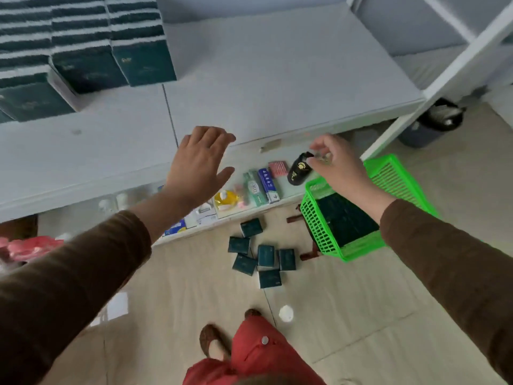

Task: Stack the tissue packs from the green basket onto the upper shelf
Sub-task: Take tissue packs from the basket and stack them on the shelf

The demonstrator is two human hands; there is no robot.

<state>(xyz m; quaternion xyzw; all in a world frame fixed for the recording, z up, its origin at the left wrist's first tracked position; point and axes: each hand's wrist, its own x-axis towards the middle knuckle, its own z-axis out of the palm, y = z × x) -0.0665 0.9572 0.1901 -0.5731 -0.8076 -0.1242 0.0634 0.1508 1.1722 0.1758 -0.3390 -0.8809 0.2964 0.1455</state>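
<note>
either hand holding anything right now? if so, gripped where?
Left hand is open with fingers spread, holding nothing. Right hand has its fingers curled above the green basket; whether it pinches something cannot be told.

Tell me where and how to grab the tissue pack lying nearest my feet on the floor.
Come straight down from above and pinch the nearest tissue pack across its two shorter-spaced edges. It lies flat, broad face up. Its upper edge sits close against other packs, but the near and side edges look free.
</note>
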